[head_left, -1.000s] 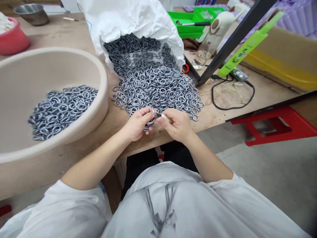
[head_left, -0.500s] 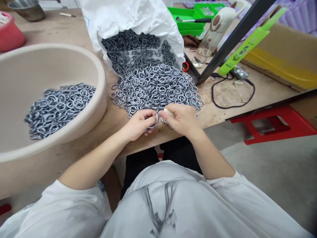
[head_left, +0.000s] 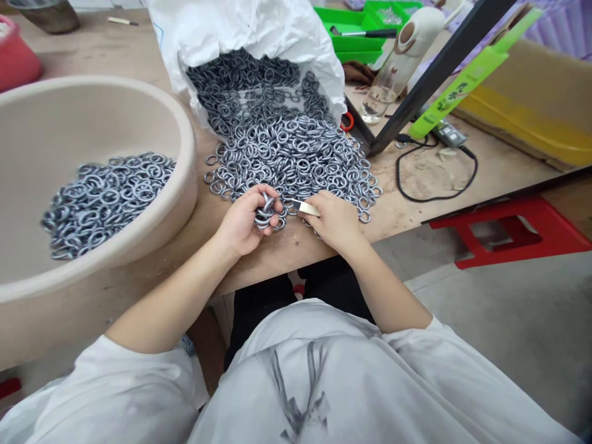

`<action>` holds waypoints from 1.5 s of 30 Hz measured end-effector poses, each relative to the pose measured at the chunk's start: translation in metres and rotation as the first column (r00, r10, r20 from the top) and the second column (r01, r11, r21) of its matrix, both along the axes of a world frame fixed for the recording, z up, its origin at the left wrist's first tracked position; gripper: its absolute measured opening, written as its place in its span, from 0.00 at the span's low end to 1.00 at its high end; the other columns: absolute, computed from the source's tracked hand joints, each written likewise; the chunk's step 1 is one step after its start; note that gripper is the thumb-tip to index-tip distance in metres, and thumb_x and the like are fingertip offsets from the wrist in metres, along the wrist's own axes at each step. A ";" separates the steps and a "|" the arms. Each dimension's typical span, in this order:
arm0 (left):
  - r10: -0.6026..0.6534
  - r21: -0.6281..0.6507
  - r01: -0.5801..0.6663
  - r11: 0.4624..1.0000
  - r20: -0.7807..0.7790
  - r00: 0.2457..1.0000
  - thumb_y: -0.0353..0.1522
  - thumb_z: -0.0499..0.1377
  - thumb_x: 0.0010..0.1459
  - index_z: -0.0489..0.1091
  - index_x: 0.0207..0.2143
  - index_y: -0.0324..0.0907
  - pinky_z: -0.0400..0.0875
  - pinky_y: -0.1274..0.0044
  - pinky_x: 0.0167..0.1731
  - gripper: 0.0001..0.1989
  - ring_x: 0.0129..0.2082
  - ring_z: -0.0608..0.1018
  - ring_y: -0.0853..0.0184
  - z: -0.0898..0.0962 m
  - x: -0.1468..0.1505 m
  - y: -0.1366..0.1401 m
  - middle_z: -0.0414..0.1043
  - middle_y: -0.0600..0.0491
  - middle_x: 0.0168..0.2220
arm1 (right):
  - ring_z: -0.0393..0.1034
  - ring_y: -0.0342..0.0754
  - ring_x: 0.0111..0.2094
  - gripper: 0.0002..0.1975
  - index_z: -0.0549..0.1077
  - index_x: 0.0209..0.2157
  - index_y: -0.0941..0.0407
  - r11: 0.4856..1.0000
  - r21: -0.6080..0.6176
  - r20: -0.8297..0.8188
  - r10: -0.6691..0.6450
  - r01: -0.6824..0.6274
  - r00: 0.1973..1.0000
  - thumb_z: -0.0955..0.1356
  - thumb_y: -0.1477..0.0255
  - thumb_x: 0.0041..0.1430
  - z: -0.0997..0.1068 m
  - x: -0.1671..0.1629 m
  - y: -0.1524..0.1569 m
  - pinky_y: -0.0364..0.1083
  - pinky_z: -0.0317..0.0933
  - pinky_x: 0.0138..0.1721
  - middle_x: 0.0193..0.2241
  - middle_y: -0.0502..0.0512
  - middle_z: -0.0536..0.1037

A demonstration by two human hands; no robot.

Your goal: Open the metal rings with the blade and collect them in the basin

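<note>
Several grey rings (head_left: 263, 217) lie in the curled fingers of my left hand (head_left: 245, 222), at the near edge of a ring pile. My right hand (head_left: 337, 221) is closed around a small knife (head_left: 307, 209) with a pale handle; its short dark blade points left toward the rings. A gap separates the blade from my left hand. Behind both hands the loose pile of grey rings (head_left: 296, 154) spills from a white sack (head_left: 250, 28) lying on its side.
A large beige basin (head_left: 185, 129) holding more grey rings (head_left: 111, 197) stands at the left. To the right are a slanted black bar (head_left: 435, 80), a bottle (head_left: 402, 58), a green-yellow tube (head_left: 457, 95) and a black cable (head_left: 435, 198). Green trays (head_left: 356, 46) sit behind.
My hands have moved apart. My left hand has shifted slightly left and turned so the rings in it show. The knife in my right hand has come away from them.
</note>
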State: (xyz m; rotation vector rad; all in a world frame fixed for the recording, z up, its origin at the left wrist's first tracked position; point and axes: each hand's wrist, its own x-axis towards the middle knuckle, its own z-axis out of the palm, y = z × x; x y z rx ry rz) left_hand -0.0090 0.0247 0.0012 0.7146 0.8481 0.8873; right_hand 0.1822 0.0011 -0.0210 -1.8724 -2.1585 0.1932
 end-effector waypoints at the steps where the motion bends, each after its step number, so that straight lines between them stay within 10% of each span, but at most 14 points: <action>1: 0.004 -0.020 -0.003 1.000 0.008 1.000 0.29 0.55 0.49 0.65 0.32 0.41 0.57 0.85 0.10 0.06 0.16 0.70 0.73 0.000 0.000 0.000 0.70 0.57 0.24 | 0.69 0.50 0.35 0.11 0.78 0.38 0.52 1.000 -0.004 0.006 -0.009 0.009 1.000 0.67 0.63 0.65 0.001 -0.001 0.001 0.46 0.46 0.29 0.38 0.56 0.77; 9: 0.003 -0.055 -0.006 0.998 -0.060 0.998 0.41 0.63 0.54 0.66 0.29 0.40 0.56 0.84 0.09 0.15 0.15 0.70 0.75 0.000 0.002 -0.001 0.69 0.57 0.22 | 0.67 0.50 0.36 0.08 0.75 0.39 0.56 0.999 0.031 -0.214 -0.032 0.040 0.976 0.66 0.68 0.65 0.000 0.002 0.007 0.46 0.52 0.33 0.38 0.57 0.74; 17: -0.020 0.190 0.065 0.980 -0.232 0.972 0.42 0.68 0.51 0.68 0.33 0.41 0.61 0.85 0.12 0.16 0.17 0.71 0.75 -0.011 0.005 -0.009 0.67 0.59 0.23 | 0.50 0.40 0.21 0.22 0.65 0.30 0.53 0.978 -0.107 -0.885 -0.013 -0.177 0.466 0.66 0.49 0.61 0.002 -0.002 0.006 0.43 0.46 0.23 0.21 0.44 0.58; 22: -0.072 0.305 0.177 0.936 -0.327 0.942 0.44 0.68 0.51 0.71 0.35 0.40 0.63 0.83 0.15 0.18 0.18 0.69 0.75 -0.017 0.006 -0.012 0.67 0.58 0.22 | 0.49 0.39 0.21 0.24 0.64 0.28 0.53 0.958 -0.145 -0.927 -0.044 -0.247 0.373 0.67 0.46 0.58 -0.004 -0.011 0.003 0.42 0.45 0.22 0.20 0.43 0.57; 26: 0.057 0.471 0.143 0.871 -0.385 0.921 0.44 0.66 0.54 0.71 0.29 0.39 0.63 0.83 0.17 0.17 0.17 0.66 0.76 -0.013 0.006 -0.014 0.66 0.58 0.21 | 0.52 0.40 0.23 0.22 0.65 0.28 0.54 0.983 -0.075 -0.913 0.000 -0.167 0.409 0.65 0.49 0.61 -0.001 -0.017 0.012 0.43 0.50 0.26 0.21 0.44 0.59; 33: 0.382 0.528 -0.247 0.813 -0.163 0.910 0.43 0.67 0.54 0.71 0.31 0.42 0.62 0.82 0.15 0.14 0.16 0.68 0.75 0.017 -0.007 -0.019 0.65 0.59 0.20 | 0.65 0.48 0.33 0.11 0.75 0.29 0.56 0.989 0.036 -0.226 0.151 -0.147 0.962 0.70 0.62 0.59 0.018 -0.041 0.062 0.46 0.49 0.32 0.32 0.55 0.76; 39: 0.393 0.296 -0.358 0.886 -0.067 0.917 0.42 0.69 0.51 0.69 0.29 0.40 0.60 0.83 0.12 0.16 0.16 0.67 0.76 0.019 -0.014 -0.037 0.64 0.59 0.21 | 0.67 0.49 0.34 0.13 0.77 0.31 0.56 0.985 0.043 -0.144 0.174 -0.170 0.974 0.66 0.63 0.63 0.023 -0.048 0.061 0.46 0.49 0.32 0.34 0.56 0.78; 45: 0.315 0.078 -0.316 0.945 0.026 0.949 0.42 0.71 0.48 0.65 0.30 0.40 0.59 0.85 0.13 0.20 0.16 0.64 0.78 0.015 -0.008 -0.060 0.60 0.62 0.21 | 0.68 0.47 0.33 0.10 0.76 0.31 0.56 0.975 0.031 -0.318 0.218 -0.219 0.923 0.68 0.65 0.61 0.014 -0.022 -0.008 0.45 0.54 0.35 0.32 0.54 0.76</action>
